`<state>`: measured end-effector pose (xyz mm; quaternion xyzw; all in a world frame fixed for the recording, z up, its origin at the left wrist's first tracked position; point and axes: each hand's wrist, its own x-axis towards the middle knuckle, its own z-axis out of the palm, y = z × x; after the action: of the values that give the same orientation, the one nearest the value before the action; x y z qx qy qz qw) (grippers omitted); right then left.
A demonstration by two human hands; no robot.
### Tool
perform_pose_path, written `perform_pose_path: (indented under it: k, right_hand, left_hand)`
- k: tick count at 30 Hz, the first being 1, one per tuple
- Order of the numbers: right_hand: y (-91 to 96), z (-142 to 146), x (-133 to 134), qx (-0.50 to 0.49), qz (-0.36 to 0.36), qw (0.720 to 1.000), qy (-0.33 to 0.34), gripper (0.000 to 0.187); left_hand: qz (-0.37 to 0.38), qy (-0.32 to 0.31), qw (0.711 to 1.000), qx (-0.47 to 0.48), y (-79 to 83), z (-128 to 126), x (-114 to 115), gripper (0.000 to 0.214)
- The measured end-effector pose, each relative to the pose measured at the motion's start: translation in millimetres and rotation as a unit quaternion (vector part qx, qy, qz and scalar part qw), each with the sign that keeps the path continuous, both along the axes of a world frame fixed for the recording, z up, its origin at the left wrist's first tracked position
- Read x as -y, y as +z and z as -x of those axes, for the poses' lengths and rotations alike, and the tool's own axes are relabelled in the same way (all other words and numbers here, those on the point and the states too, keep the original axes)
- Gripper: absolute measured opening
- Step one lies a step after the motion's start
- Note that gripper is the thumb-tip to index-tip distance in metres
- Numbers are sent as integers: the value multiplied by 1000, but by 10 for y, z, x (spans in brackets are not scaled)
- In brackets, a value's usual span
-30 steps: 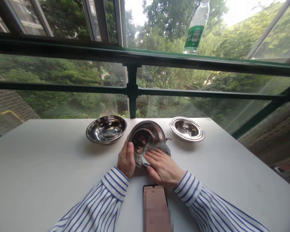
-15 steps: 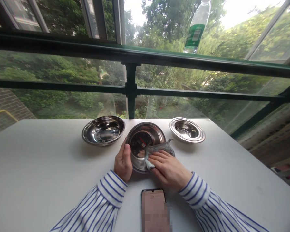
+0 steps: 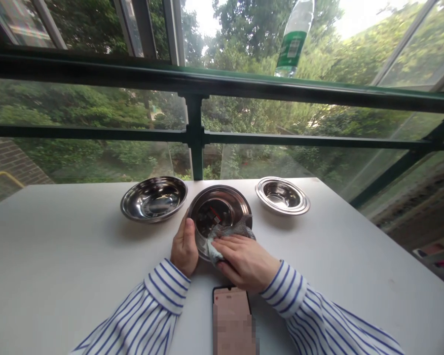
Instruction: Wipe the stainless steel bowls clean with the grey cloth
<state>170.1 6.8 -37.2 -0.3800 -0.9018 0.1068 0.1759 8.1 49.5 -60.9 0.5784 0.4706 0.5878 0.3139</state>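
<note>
A shiny steel bowl (image 3: 237,202) sits in the middle of the white table, tipped a little toward me. My left hand (image 3: 185,248) grips its left rim, with the thumb along the near side and the other fingers hidden behind the wall. Under my right hand (image 3: 246,261) a grey cloth (image 3: 215,249) is pressed against the bowl's near right rim and inner wall. The fingers lie bent over the cloth. A small red and white mark shows on the bowl's floor.
Another steel bowl (image 3: 153,199) stands at the left, and a smaller wide-rimmed one (image 3: 283,196) at the right. A phone (image 3: 232,315) lies on the table (image 3: 77,266) close to me. Behind is a green railing (image 3: 133,74) with a plastic bottle (image 3: 293,44).
My right hand has slid the cloth left along the bowl's near rim. My left hand keeps its grip. The whole view has shifted slightly.
</note>
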Motion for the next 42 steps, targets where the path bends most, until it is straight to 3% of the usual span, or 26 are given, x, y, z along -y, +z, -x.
perform_pose_path:
  k: [7,10,12,14,18,20,21,23,27,29,32,38,42]
  right_hand:
    - [110,-179,-29,16,-2,1000,-13,24]
    - [96,-244,-56,-53,27,998,-12,21]
    - [68,-278,-62,-164,82,982,-46,25]
    - [30,-298,-66,-317,156,929,-108,30]
    - [-49,-304,-94,-546,271,770,-189,33]
    - [-71,-306,-108,-578,294,733,-204,33]
    - [-75,-310,-109,-577,295,733,-206,33]
    - [-64,-321,-97,-544,274,768,-199,34]
    - [-13,-314,-17,-317,161,928,-106,31]
    - [-8,-263,29,-160,89,982,-51,30]
    - [-46,-110,70,-18,24,999,-34,36]
    - [-88,191,48,-31,32,999,11,50]
    - [-26,31,46,35,19,999,-7,48]
  left_hand:
    - [21,23,999,-9,4,13,-21,51]
    - [18,3,1000,-7,11,9,-19,50]
    - [10,-7,1000,-2,5,9,-19,50]
    - [7,-6,1000,-1,-11,11,-20,50]
    - [4,2,1000,2,-52,15,-24,49]
    - [-3,0,1000,5,-63,14,-25,49]
    - [-5,-1,1000,5,-64,13,-25,49]
    - [-7,-3,1000,5,-56,10,-23,49]
    - [-19,-8,1000,4,-27,-6,-1,48]
    - [-31,-14,999,4,-29,-19,22,47]
    - [-54,-35,998,11,-66,-30,54,45]
    - [-14,-37,999,21,-144,9,45,45]
    - [-23,6,1000,13,-134,16,26,45]
